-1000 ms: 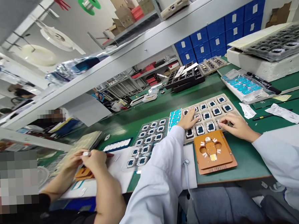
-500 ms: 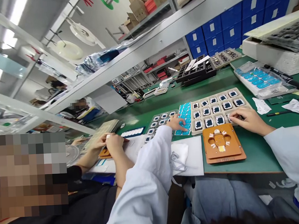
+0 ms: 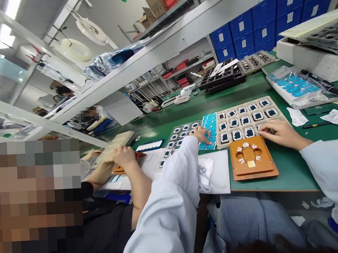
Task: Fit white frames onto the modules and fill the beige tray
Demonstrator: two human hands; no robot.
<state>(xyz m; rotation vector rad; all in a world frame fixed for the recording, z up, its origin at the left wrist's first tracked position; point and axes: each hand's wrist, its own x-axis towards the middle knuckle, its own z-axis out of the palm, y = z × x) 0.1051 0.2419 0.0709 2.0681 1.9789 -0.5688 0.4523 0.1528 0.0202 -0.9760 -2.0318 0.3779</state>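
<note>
My left hand (image 3: 201, 134) lies over the left side of a sheet of blue stickers (image 3: 209, 118), its fingers apart and their tips at the sheet. At the near right corner of a beige tray (image 3: 282, 116), my right hand (image 3: 278, 134) has thumb and fingers pinched together; what they hold, if anything, is hidden. Rows of square, dark-faced parts with pale frames (image 3: 245, 120) fill the tray's pockets. Just in front of the tray, left of my right hand, sits an orange fixture (image 3: 252, 171) with a shaped recess and white pads.
A co-worker's hands (image 3: 123, 156) work at another orange fixture (image 3: 118, 169) on the left. A clear tray of parts (image 3: 176, 130) adjoins the blue sheet. A white cloth (image 3: 206, 168) lies nearer. Bagged blue stickers (image 3: 298, 85), a pen (image 3: 316, 125) and a foam box (image 3: 310, 60) are at right.
The camera view has shifted slightly. My left hand stays at the blue sheet and my right hand at the tray's corner. The co-worker's hands have come closer together.
</note>
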